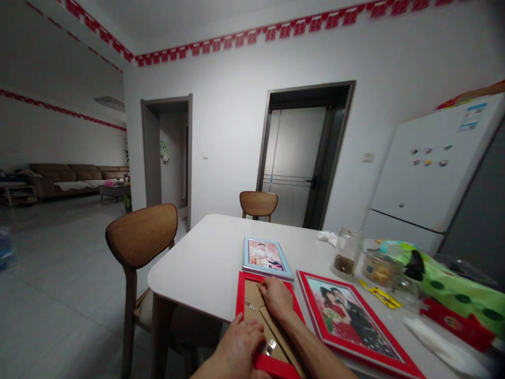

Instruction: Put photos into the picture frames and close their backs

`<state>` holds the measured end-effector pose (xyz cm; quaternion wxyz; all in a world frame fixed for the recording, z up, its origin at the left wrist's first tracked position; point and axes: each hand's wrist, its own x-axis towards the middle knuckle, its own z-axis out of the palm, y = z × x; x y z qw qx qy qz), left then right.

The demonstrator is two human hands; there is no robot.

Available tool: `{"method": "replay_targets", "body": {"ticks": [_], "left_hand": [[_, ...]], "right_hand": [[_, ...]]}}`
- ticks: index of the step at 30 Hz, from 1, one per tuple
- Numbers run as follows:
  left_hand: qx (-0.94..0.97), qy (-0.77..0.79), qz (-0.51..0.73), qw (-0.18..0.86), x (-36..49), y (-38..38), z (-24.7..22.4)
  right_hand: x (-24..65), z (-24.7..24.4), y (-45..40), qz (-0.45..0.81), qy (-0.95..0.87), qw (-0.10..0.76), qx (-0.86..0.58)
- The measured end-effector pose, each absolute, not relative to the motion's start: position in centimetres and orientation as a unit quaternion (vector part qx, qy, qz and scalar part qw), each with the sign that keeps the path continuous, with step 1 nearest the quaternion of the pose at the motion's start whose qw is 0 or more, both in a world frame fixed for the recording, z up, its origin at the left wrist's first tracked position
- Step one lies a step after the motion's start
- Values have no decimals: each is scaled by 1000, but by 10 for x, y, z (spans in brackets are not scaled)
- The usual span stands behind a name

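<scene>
A red picture frame (241, 295) lies face down at the table's near edge, its brown backing board (252, 288) showing. Small metal pieces (271, 346) sit on the board, and a strip like a stand leg runs along it. My left hand (241, 342) grips the frame's near left side, fingers curled over the board. My right hand (277, 297) is closed, its fingertips pinched at the far end of the board; what they hold is hidden. Beyond lies a light-blue framed photo (265, 256). To the right, a larger red framed photo (347, 316) of two people lies face up.
On the white table (197, 263) at the right stand a glass jar (347, 252) with dark contents, a food container (379, 267), a yellow packet (384, 297), a red box (457, 321) and a green bag (461, 284). Wooden chairs (144, 234) stand at the left and far side.
</scene>
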<state>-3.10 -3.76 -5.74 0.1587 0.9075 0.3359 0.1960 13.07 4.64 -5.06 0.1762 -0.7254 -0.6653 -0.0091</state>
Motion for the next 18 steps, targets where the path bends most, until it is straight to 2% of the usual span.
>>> {"method": "replay_targets", "body": {"ticks": [10,18], "left_hand": [[905,347,195,151,-31,-39,-58],[896,333,246,161,-30,-40,-64]], "right_hand": [[132,-52,60,17,-623,203,-755],[117,-49,26,66,-753,223,-616]]}}
